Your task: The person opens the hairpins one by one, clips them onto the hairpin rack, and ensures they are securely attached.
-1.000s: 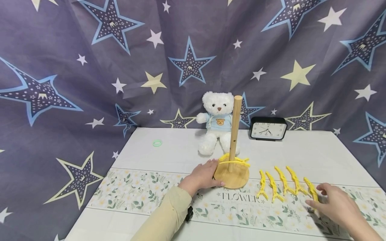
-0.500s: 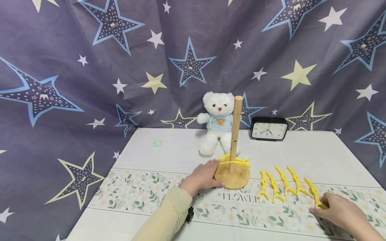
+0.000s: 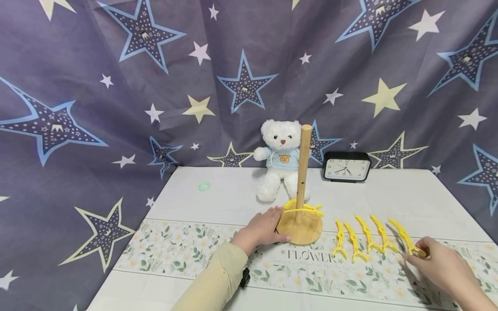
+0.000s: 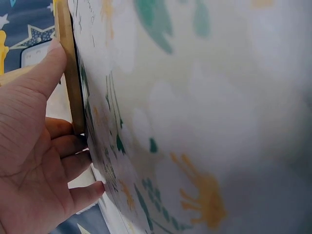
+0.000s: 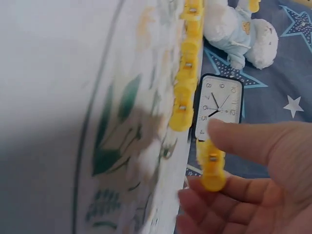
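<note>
My left hand holds the round base of an upright wooden stand; in the left wrist view its thumb lies along the base's edge and the fingers curl near the tablecloth. Two yellow hair clips sit low around the stand's pole. At the right, my right hand pinches the forked end of another yellow hair clip between thumb and fingers. In the right wrist view this clip appears apart from the table. Several like clips lie in a row between the hands.
Behind the stand sits a white teddy bear in a blue top. A black alarm clock stands to its right, and a green ring lies at the back left. A starry curtain hangs behind the table.
My right hand has closed its fingers on the rightmost hair clip's forked end and raised it slightly, its tip shifting away and left. My left hand stays on the base.
</note>
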Demonstrator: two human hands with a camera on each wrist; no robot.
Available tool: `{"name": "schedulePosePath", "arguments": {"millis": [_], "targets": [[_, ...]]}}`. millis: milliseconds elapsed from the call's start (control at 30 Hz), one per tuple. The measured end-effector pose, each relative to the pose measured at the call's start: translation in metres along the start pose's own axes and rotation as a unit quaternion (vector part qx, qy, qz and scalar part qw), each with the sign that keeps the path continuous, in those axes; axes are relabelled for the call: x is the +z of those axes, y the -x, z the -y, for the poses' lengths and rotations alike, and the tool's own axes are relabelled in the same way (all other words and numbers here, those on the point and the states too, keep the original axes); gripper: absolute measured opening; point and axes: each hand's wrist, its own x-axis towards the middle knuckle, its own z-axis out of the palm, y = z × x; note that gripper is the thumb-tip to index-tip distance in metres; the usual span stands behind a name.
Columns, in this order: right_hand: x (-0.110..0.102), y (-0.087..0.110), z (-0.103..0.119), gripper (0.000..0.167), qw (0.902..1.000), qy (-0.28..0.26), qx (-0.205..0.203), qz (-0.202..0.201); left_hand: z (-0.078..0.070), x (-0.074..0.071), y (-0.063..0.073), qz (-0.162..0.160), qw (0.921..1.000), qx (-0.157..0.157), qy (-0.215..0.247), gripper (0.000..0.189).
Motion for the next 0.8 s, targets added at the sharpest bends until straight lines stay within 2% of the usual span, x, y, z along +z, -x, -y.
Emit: {"name": "schedulePosePath", "arguments": {"millis": [100, 233, 467, 633, 800], "targets": [[-0.004, 0.002, 0.009, 0.064, 0.9984, -0.025, -0.001, -0.05, 0.0, 0.001, 0.0, -0.003, 1.0, 0.003, -0.002, 0.095], [-0.008, 0.004, 0.02, 0.054, 0.9907, -0.053, -0.022, -0.124, 0.0, 0.001, -0.001, -0.007, 0.9999, 0.007, -0.003, 0.095], [-0.007, 0.008, 0.037, 0.045, 0.9681, -0.082, -0.101, -0.214, 0.0, 0.0, -0.001, -0.006, 1.0, 0.004, -0.001, 0.096], [-0.004, 0.009, 0.051, 0.042, 0.9519, -0.1, -0.139, -0.254, 0.0, 0.001, -0.001, -0.007, 1.0, 0.005, 0.004, 0.096], [-0.003, 0.008, 0.063, 0.042, 0.9512, -0.101, -0.152, -0.249, 0.002, 0.002, -0.001, -0.009, 0.9999, 0.005, 0.003, 0.096]]}}
